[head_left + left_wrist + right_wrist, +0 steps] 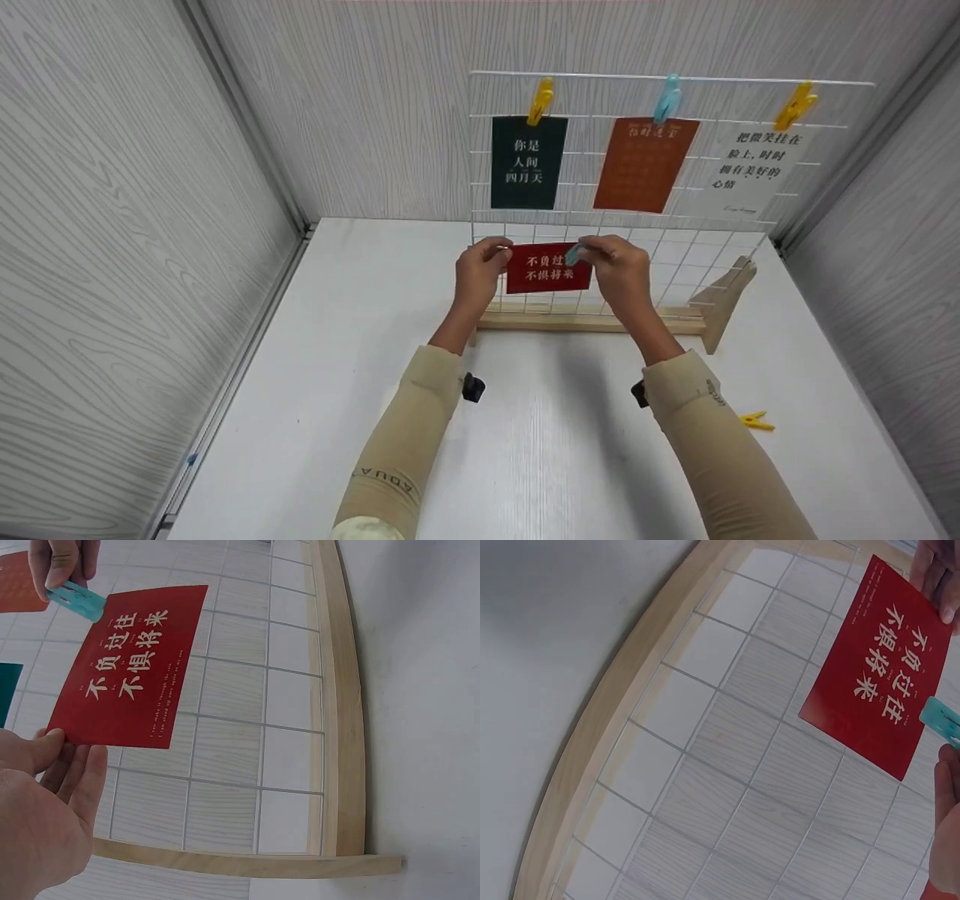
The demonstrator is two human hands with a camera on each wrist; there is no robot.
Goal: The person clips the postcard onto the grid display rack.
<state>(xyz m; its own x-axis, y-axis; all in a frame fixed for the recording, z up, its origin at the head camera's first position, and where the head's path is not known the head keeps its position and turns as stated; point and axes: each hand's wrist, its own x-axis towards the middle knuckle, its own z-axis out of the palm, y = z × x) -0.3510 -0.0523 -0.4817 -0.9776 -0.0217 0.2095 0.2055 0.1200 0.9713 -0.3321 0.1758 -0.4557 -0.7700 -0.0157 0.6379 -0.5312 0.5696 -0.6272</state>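
Note:
A red card [541, 279] with white characters is held before a white wire grid [675, 247]. My left hand [480, 271] pinches the card's left edge between thumb and fingers, seen closely in the left wrist view [52, 802]. A light blue clothespin [79, 601] is pinched in my right hand [619, 271], its tip at the card's upper edge. In the right wrist view the clothespin [941, 720] touches the edge of the red card [885, 667]; whether it also bites the grid wire, I cannot tell.
Above hang a dark green card [527, 191], an orange card [641, 176] and a white card [750, 180], each under a clothespin. The grid stands on a wooden base [555, 322]. A yellow clothespin [756, 421] lies on the white table [300, 420], right of my right sleeve.

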